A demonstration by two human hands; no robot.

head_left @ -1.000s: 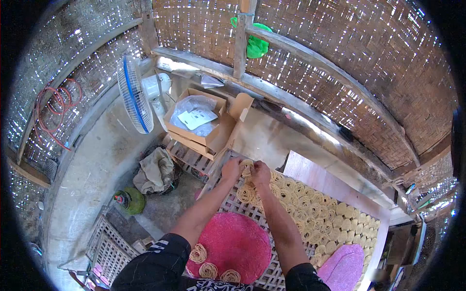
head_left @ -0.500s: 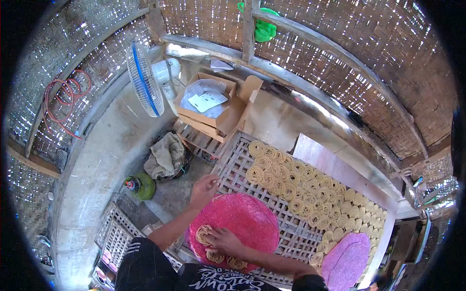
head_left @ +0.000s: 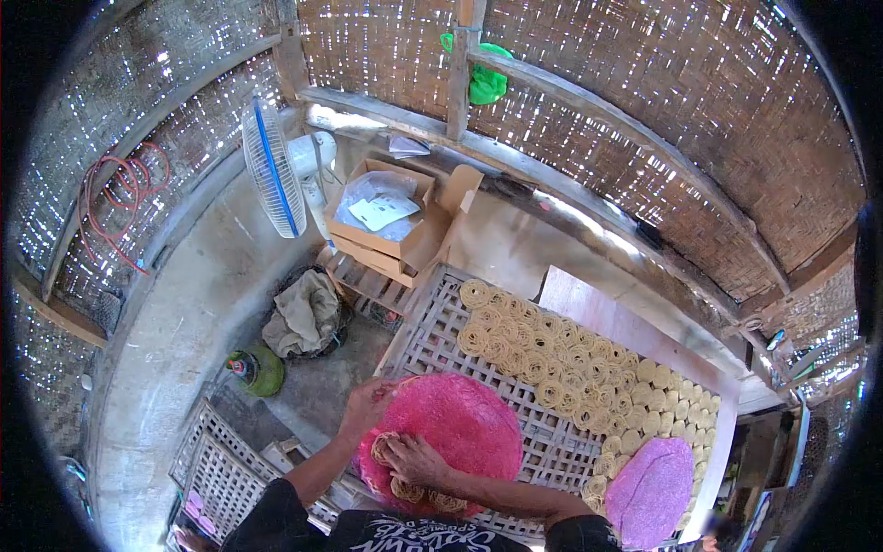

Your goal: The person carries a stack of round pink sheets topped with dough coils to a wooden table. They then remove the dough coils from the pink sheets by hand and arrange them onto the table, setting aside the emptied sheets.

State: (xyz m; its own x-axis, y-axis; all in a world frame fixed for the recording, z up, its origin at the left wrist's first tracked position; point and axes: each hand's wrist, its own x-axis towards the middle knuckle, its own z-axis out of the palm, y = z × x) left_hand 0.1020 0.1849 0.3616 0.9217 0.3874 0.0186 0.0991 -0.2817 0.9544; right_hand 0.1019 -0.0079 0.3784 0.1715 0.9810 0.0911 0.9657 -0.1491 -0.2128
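A large round pink board (head_left: 460, 414) lies on the slatted rack in front of me. At its upper left edge is my left hand (head_left: 365, 408), its fingers drawn together by the rim; whether they grip anything is too small to tell. My right hand (head_left: 416, 462) rests over the left part of the board, fingers curled on a coiled noodle nest (head_left: 379, 448), which they partly cover. Two more noodle nests, one of them a tan coil (head_left: 449, 502), lie along the board's near edge, below my right hand.
The woven rack (head_left: 432, 336) carries rows of noodle nests (head_left: 543, 359) and a pinkish-purple round board (head_left: 650, 492). A carton (head_left: 382, 241), a fan (head_left: 273, 167), a green gas cylinder (head_left: 260, 371) and a cloth-topped basket (head_left: 303, 313) stand beyond. Another lattice rack (head_left: 225, 478) is at left.
My left hand has come down and slightly left, to the pink board's rim. My right hand stays at the noodle nest, shifted a little left. The whole view has tilted slightly.
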